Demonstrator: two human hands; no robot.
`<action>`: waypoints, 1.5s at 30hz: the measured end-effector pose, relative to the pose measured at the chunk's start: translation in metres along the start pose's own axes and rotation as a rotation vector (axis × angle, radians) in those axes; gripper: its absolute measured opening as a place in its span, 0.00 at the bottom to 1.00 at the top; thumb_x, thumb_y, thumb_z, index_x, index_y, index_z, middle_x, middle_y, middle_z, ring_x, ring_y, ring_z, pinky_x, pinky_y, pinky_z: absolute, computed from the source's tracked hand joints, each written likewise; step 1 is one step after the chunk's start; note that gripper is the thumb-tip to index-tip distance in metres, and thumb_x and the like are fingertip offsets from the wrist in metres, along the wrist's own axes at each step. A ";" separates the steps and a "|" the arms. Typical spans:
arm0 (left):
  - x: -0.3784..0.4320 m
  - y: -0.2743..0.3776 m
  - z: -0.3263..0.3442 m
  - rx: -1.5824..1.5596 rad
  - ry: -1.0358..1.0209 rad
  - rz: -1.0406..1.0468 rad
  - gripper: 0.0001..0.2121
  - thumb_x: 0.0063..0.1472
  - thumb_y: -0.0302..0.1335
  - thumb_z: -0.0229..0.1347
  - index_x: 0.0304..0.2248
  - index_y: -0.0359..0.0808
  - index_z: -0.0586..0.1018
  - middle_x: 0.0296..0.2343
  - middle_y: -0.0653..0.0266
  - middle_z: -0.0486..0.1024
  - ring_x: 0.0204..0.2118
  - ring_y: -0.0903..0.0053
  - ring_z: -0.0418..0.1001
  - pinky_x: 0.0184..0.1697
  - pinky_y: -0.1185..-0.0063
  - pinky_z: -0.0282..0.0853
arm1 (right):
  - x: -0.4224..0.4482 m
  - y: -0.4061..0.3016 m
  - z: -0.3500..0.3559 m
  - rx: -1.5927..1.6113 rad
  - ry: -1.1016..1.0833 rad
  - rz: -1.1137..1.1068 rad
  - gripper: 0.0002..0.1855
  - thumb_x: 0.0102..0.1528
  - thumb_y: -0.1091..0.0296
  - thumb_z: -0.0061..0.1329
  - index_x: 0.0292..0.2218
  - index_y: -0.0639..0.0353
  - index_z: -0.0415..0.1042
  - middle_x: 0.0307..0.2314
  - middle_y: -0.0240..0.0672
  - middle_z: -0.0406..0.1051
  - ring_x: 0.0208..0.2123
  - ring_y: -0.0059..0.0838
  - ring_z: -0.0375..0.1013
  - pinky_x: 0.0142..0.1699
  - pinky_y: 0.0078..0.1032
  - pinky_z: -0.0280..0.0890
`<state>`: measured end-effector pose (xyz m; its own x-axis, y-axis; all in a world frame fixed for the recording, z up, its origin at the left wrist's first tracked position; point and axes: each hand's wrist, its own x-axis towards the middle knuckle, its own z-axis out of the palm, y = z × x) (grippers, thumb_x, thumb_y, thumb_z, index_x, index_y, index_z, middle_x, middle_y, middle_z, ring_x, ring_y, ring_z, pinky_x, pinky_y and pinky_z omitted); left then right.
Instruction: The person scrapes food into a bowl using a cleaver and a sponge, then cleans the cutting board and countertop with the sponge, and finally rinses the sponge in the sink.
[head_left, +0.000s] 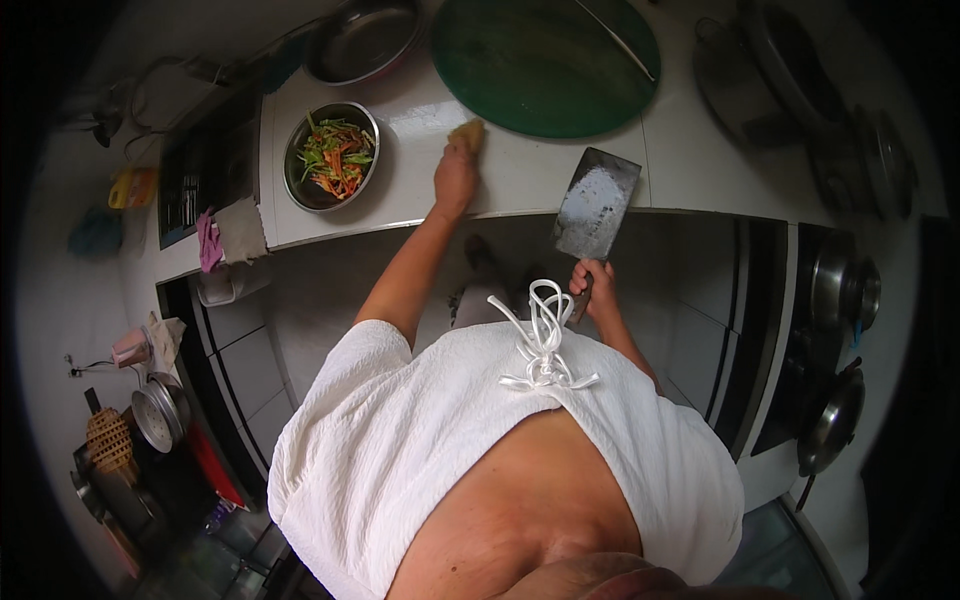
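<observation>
My left hand (455, 180) presses a yellowish sponge or folded cloth (468, 133) onto the white countertop (517, 178). In my right hand (598, 283) is the handle of a broad cleaver (596, 206). Its blade points away from me, reaching over the counter's front edge, and a pale patch shows on the metal. To the left of my left hand stands a steel bowl (373, 169) with shredded green and orange vegetables (339, 159) inside. Beyond both hands lies a round green cutting board (525, 71), with a thin light-coloured stick or rod (616, 41) on it.
An empty-looking metal basin (364, 37) sits at the back left. A dark sink (214, 165) is at far left, with a pink cloth (209, 241) and a grey cloth (241, 229) at its front edge. Several dark pots (750, 90) stand at right.
</observation>
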<state>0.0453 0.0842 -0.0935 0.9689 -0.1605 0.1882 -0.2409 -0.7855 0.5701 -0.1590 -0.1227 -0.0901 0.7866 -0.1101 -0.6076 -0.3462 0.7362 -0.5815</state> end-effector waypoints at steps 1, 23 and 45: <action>-0.006 0.022 0.012 0.061 -0.053 0.069 0.14 0.47 0.19 0.41 0.36 0.29 0.62 0.27 0.46 0.65 0.26 0.55 0.66 0.27 0.67 0.63 | 0.002 -0.002 0.000 -0.001 -0.005 0.005 0.09 0.46 0.70 0.40 0.17 0.60 0.58 0.11 0.30 0.55 0.11 0.18 0.54 0.15 0.18 0.53; -0.063 0.071 0.039 -0.110 -0.095 0.110 0.12 0.49 0.24 0.46 0.34 0.31 0.63 0.24 0.46 0.64 0.26 0.53 0.64 0.28 0.65 0.60 | -0.002 -0.012 -0.035 0.003 -0.118 0.076 0.06 0.45 0.72 0.41 0.21 0.59 0.58 0.13 0.30 0.58 0.10 0.18 0.56 0.13 0.19 0.55; -0.043 0.014 -0.138 0.130 0.381 0.141 0.18 0.46 0.21 0.50 0.40 0.40 0.67 0.24 0.61 0.66 0.25 0.66 0.68 0.25 0.75 0.64 | 0.021 -0.034 0.191 -0.434 -0.722 0.319 0.06 0.44 0.73 0.39 0.19 0.60 0.56 0.12 0.30 0.56 0.10 0.17 0.54 0.14 0.16 0.52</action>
<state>-0.0073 0.1628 0.0164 0.8310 -0.0584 0.5532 -0.3368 -0.8443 0.4168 -0.0328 -0.0223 0.0200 0.6994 0.6101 -0.3723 -0.6504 0.3272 -0.6855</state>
